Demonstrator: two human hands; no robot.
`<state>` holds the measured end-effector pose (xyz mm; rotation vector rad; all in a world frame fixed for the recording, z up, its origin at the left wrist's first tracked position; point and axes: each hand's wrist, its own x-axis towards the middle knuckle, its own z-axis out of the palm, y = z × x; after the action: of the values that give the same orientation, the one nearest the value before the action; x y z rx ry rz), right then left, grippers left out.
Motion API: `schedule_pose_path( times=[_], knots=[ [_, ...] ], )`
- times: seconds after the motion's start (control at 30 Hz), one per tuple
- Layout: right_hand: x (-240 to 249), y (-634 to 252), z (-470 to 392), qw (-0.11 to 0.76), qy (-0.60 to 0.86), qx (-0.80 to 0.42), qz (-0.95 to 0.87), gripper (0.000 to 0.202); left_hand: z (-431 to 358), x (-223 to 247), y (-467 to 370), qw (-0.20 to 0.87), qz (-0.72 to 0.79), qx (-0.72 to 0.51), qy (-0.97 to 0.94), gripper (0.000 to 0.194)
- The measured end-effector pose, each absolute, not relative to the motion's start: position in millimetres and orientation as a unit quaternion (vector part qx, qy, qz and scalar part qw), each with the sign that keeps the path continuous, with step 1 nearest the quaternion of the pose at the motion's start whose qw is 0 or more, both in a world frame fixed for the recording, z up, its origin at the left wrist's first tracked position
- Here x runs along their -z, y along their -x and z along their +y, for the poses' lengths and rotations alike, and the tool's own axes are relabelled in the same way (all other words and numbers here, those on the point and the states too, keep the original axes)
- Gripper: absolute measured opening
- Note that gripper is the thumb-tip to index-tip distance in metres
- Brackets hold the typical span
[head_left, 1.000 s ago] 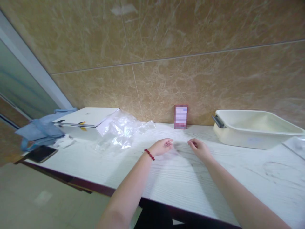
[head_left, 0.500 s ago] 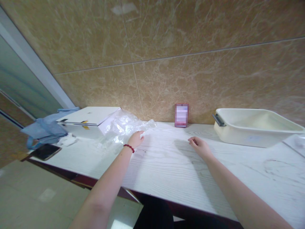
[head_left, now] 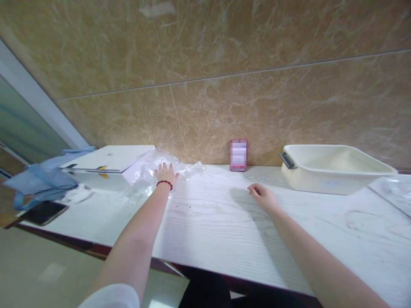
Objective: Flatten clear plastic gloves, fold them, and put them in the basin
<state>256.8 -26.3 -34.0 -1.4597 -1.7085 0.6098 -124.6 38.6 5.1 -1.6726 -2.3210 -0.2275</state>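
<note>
My left hand (head_left: 166, 174), with a red bead bracelet at the wrist, lies on crumpled clear plastic (head_left: 144, 171) with its fingers spread. The plastic rests against the right side of a white box (head_left: 109, 157). Over the middle of the white table (head_left: 208, 222), my right hand (head_left: 261, 196) has its fingers curled together; whether something small is between them is too small to tell. Behind and left of it, a small upright device with a red edge (head_left: 239, 155) leans at the wall.
A cream plastic tub (head_left: 324, 179) with a grey handle stands at the back right. At the left are a blue bag (head_left: 41, 175), white tissue (head_left: 77, 194) and a dark phone (head_left: 45, 212) near the front edge. More clear plastic (head_left: 396, 188) lies far right.
My left hand has moved left onto the clear plastic, and its fingers have spread. My right hand keeps nearly the same pose. The view has shifted slightly.
</note>
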Motion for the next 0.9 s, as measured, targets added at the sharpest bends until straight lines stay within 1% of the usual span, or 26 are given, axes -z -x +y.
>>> schedule_pose_path(
  times=[0.1, 0.17, 0.23, 0.37, 0.5, 0.8, 0.9],
  knots=[
    [34, -256, -26, 0.396, 0.575, -0.238, -0.675, 0.028, 44, -2, 143, 0.090, -0.818, 0.039, 0.566, 0.067],
    [34, -256, -26, 0.397, 0.574, -0.238, -0.675, 0.028, 44, 0, 150, 0.067, -0.823, 0.026, 0.564, 0.065],
    [34, -256, -26, 0.396, 0.574, -0.237, -0.676, 0.028, 43, 2, 154, 0.050, -0.823, 0.020, 0.566, 0.059],
    [35, -256, -25, 0.394, 0.576, -0.234, -0.677, 0.028, 42, 2, 160, 0.039, -0.818, 0.019, 0.574, 0.038],
    [34, -256, -25, 0.393, 0.577, -0.234, -0.677, 0.029, 45, -7, 163, 0.043, -0.819, 0.032, 0.571, 0.031],
    [32, -256, -25, 0.393, 0.580, -0.238, -0.673, 0.029, 49, -55, 173, 0.101, -0.824, 0.091, 0.550, 0.039],
    [33, -256, -24, 0.395, 0.580, -0.237, -0.671, 0.029, 51, -73, 179, 0.122, -0.816, 0.096, 0.557, 0.034]
  ],
)
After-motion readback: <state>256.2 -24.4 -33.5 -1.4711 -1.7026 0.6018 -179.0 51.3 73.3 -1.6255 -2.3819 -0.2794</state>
